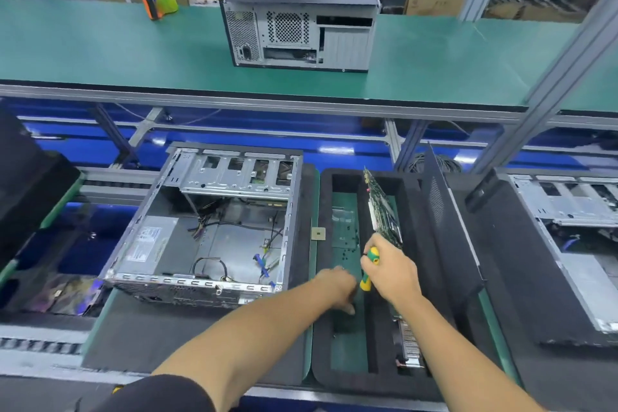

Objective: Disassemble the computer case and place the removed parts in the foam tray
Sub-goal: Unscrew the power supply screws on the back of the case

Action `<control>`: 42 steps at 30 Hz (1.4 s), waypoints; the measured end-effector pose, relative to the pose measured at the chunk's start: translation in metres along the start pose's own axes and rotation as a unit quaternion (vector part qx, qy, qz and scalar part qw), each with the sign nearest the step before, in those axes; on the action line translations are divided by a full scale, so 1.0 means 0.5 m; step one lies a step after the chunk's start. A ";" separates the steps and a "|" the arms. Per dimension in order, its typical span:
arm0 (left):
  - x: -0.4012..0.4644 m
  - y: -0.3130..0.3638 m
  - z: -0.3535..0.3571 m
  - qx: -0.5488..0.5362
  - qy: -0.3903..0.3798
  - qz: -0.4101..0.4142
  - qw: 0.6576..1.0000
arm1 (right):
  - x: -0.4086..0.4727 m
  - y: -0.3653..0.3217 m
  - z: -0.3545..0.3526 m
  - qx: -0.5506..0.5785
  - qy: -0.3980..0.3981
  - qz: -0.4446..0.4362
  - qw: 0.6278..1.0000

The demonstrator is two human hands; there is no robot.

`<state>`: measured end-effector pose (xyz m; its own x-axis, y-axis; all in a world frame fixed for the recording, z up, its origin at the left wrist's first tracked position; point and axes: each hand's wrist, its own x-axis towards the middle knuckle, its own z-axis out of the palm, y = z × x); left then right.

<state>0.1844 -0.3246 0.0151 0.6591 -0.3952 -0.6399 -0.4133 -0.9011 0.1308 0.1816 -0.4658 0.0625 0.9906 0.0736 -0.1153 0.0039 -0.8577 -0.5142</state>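
Fingers [371, 256] of right hand [389, 273] clamped on yellow-green screwdriver [369, 268]; left hand [337, 288] fingers curled, grip unclear, depositing into black foam tray [322, 278]. Next: back to open metal computer case [200, 221].

Closed case [300, 18] beside tape dispenser [160, 3]

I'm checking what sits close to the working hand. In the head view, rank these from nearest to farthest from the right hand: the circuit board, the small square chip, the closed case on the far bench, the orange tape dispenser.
From the right hand:
1. Circuit board, standing in the foam tray slot just above it.
2. Small square chip, to its left, beside the tray.
3. Closed case, far bench, centre.
4. Orange tape dispenser, far bench, left.
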 end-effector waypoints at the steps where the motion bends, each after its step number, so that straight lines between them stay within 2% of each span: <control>1: -0.012 -0.007 -0.028 -0.052 0.023 -0.004 0.998 | 0.014 -0.021 -0.015 0.002 0.018 -0.010 1.000; 4: -0.060 -0.045 -0.122 -0.129 0.102 0.011 0.986 | 0.063 -0.098 -0.066 0.041 0.088 -0.053 0.994; 7: -0.128 -0.119 -0.198 -0.200 0.173 0.032 0.964 | 0.108 -0.182 -0.105 0.141 0.146 -0.065 0.977; 9: -0.170 -0.183 -0.214 -0.272 0.241 0.026 0.931 | 0.129 -0.234 -0.108 0.223 0.161 -0.061 0.960; 10: -0.186 -0.214 -0.206 -0.314 0.293 0.006 0.903 | 0.135 -0.256 -0.101 0.271 0.162 -0.057 0.947; 13: -0.213 -0.289 -0.151 -0.468 0.429 -0.122 0.763 | 0.136 -0.313 -0.056 0.380 0.168 -0.015 0.909; 14: -0.210 -0.311 -0.131 -0.516 0.438 -0.188 0.712 | 0.131 -0.327 -0.035 0.379 0.173 -0.001 0.909; 16: -0.206 -0.342 -0.107 -0.638 0.369 -0.301 0.604 | 0.119 -0.343 0.007 0.357 0.176 0.008 0.917; 17: -0.205 -0.352 -0.105 -0.717 0.316 -0.298 0.546 | 0.112 -0.345 0.027 0.345 0.173 0.008 0.923; 19: -0.205 -0.356 -0.111 -0.835 0.256 -0.186 0.450 | 0.097 -0.346 0.058 0.319 0.160 0.007 0.934; 20: -0.203 -0.354 -0.114 -0.859 0.251 -0.153 0.419 | 0.090 -0.345 0.069 0.306 0.155 0.008 0.939; 22: -0.192 -0.345 -0.120 -0.878 0.261 -0.150 0.373 | 0.072 -0.343 0.087 0.295 0.154 0.014 0.943; 25: -0.172 -0.333 -0.119 -0.895 0.277 -0.143 0.318 | 0.048 -0.343 0.101 0.290 0.166 0.027 0.942; 28: -0.174 -0.335 -0.103 -0.899 0.291 -0.138 0.298 | 0.034 -0.344 0.103 0.290 0.174 0.029 0.941; 32: -0.203 -0.333 -0.058 -0.888 0.261 -0.160 0.343 | 0.022 -0.352 0.102 0.300 0.181 0.023 0.936; 39: -0.243 -0.353 -0.016 -0.876 0.217 -0.131 0.411 | -0.004 -0.365 0.112 0.290 0.169 0.021 0.942; 42: -0.243 -0.353 0.015 -0.872 0.195 -0.141 0.425 | -0.010 -0.375 0.110 0.283 0.168 0.022 0.944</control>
<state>0.1725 -0.1164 0.0639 0.7227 0.0803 -0.6865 0.5875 0.4519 0.6713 0.1682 -0.2773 0.1126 0.9759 -0.2031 0.0791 -0.0186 -0.4392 -0.8982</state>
